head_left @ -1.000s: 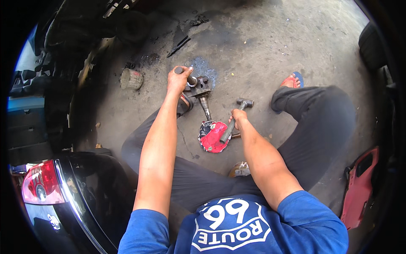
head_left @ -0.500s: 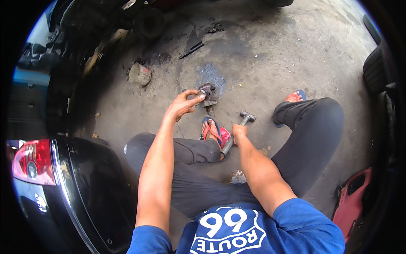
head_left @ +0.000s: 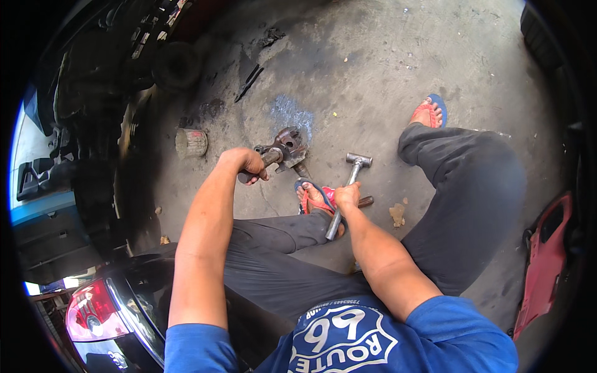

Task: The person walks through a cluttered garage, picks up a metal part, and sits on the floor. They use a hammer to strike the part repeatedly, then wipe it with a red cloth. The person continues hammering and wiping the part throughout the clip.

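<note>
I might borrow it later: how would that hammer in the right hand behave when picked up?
The hammer probably feels top-heavy: its thick metal head sits at one end. It looks stiff, with a straight handle. That smooth-looking handle could slip.

Single wide fisheye view from wearer's head, near above shirt [head_left: 345, 340], facing down over hands [head_left: 347, 196], floor [head_left: 385, 87].

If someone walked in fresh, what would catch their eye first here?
Probably the hammer in the right hand, just right of the middle, and the dark bar gripped in the left hand, reaching to a metal part on the floor. Next come the red tail light at the lower left and the bluish patch just above the metal part.
</note>
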Motion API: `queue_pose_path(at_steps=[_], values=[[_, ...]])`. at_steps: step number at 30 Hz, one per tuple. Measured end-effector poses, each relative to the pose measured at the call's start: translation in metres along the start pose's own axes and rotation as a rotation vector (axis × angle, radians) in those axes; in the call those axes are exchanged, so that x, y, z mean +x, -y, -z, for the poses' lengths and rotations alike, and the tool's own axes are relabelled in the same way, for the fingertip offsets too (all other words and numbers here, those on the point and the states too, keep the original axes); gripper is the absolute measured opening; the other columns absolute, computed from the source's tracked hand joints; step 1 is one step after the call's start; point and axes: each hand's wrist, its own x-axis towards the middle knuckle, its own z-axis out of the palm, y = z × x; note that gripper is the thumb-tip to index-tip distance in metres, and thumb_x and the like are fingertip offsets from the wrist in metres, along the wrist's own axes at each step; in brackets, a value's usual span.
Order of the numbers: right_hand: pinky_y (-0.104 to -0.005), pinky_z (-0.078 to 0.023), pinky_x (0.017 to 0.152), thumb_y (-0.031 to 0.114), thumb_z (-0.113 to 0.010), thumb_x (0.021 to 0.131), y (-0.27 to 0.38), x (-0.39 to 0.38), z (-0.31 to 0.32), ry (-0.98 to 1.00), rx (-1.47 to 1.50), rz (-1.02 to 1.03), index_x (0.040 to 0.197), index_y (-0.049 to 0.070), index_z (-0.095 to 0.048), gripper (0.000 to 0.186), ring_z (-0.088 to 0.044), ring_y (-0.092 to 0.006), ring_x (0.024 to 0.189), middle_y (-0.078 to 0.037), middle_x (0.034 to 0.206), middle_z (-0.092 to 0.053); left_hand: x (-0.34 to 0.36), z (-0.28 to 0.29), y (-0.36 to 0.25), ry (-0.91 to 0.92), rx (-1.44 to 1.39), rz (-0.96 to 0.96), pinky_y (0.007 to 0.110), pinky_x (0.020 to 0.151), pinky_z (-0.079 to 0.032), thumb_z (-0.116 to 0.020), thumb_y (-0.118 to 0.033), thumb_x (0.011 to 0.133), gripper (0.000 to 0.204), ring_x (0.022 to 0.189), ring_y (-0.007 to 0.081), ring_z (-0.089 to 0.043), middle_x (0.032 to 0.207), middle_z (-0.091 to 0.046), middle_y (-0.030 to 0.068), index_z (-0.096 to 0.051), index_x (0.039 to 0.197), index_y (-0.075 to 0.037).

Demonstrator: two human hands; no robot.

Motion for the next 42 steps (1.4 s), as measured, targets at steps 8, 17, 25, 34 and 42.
queue_pose_path(at_steps=[8, 17, 25, 34, 42], values=[[-0.0482, -0.055, 0.1, 0.015, -0.067, 0.09, 0.016, -0.005, -0.008, 0.009, 0.098, -0.071, 0.128, -0.009, -0.039, 0.053, -0.07, -0.0481, 0.111, -0.039, 0.119, -0.066, -0.069, -0.093, -0.023, -0.084, 0.36, -0.099, 0.04, 0.069, -0.063, -0.073, -0.016, 0.091, 0.042, 0.084, 0.0276, -0.077, 0.103, -0.076, 0.0211, -0.063, 0.129, 0.001], [-0.0452, -0.059, 0.094, 0.016, -0.065, 0.092, 0.001, 0.017, -0.012, 0.105, 0.183, -0.108, 0.13, -0.01, -0.042, 0.052, -0.07, -0.0445, 0.113, -0.036, 0.122, -0.066, -0.09, -0.096, 0.052, -0.41, -0.229, -0.261, 0.04, 0.059, -0.053, -0.08, -0.03, 0.09, 0.053, 0.06, 0.022, -0.066, 0.083, -0.071, 0.0138, -0.06, 0.131, -0.003], [-0.0488, -0.054, 0.101, 0.021, -0.067, 0.094, -0.035, 0.027, 0.003, 0.084, -0.149, 0.03, 0.13, -0.01, -0.042, 0.053, -0.067, -0.0487, 0.115, -0.038, 0.12, -0.067, -0.07, -0.056, 0.098, -0.579, -0.216, -0.16, 0.049, 0.095, -0.054, -0.071, -0.043, 0.096, 0.049, 0.11, 0.0406, -0.07, 0.111, -0.073, 0.0261, -0.067, 0.123, -0.002], [-0.0456, -0.055, 0.051, 0.018, -0.067, 0.097, -0.029, 0.018, 0.032, 0.036, -0.329, 0.126, 0.114, -0.001, -0.041, 0.037, -0.068, -0.0319, 0.055, -0.023, 0.08, -0.067, -0.046, -0.028, 0.117, -0.417, -0.032, -0.311, 0.05, 0.094, -0.053, -0.067, -0.038, 0.098, 0.043, 0.111, 0.041, -0.068, 0.11, -0.073, 0.0249, -0.069, 0.12, -0.001], [-0.0471, -0.052, 0.052, 0.018, -0.067, 0.099, -0.037, 0.023, 0.035, 0.005, -0.375, 0.223, 0.112, 0.001, -0.04, 0.035, -0.066, -0.0312, 0.06, -0.022, 0.083, -0.064, -0.052, -0.029, 0.139, -0.473, -0.138, -0.329, 0.053, 0.088, -0.053, -0.068, -0.028, 0.097, 0.033, 0.1, 0.0457, -0.069, 0.1, -0.072, 0.028, -0.067, 0.113, 0.001]])
